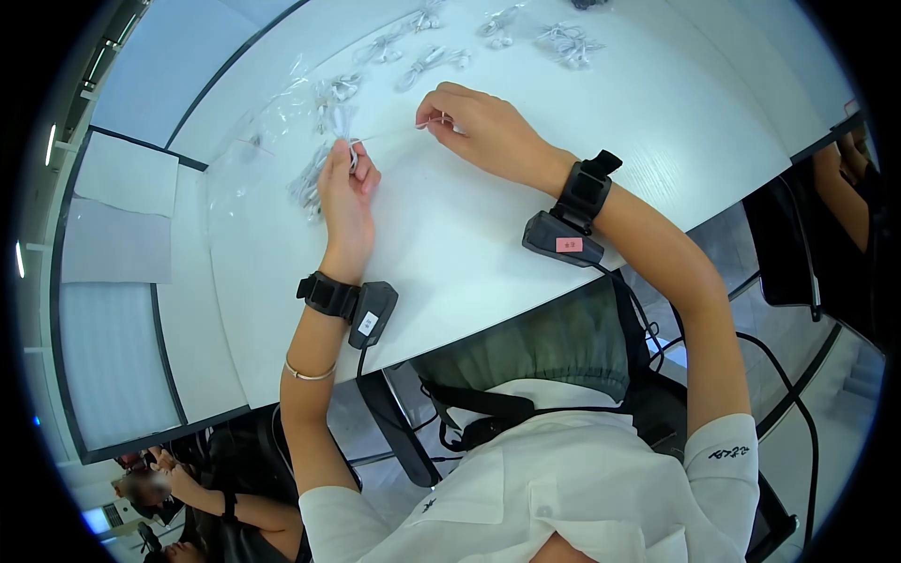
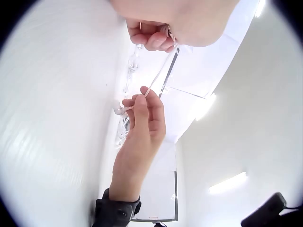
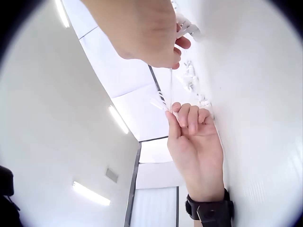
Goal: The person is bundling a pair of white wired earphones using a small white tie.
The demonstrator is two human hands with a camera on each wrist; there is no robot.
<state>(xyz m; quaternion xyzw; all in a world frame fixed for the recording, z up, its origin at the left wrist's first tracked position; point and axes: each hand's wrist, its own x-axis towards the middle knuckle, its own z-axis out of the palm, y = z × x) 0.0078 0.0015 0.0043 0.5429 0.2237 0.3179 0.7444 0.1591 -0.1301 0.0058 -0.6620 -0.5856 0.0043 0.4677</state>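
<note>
A thin white cable (image 2: 157,75) runs taut between the two hands above the white table (image 1: 450,244). My left hand (image 1: 349,202), palm turned up, pinches the cable between thumb and fingers; some of its loops (image 3: 161,100) stand out past the fingertips in the right wrist view. To the right, my right hand (image 1: 493,136) grips the other stretch of the cable with thumb and curled fingers. A small white end piece (image 3: 190,30) sticks out beside the right hand in the right wrist view.
Several bundles of white cable lie along the far side of the table, one bundle (image 1: 570,45) at the far right and another bundle (image 1: 308,185) close beside the left hand. Clear plastic film (image 1: 253,141) lies to the left. Another person (image 1: 202,497) sits at lower left.
</note>
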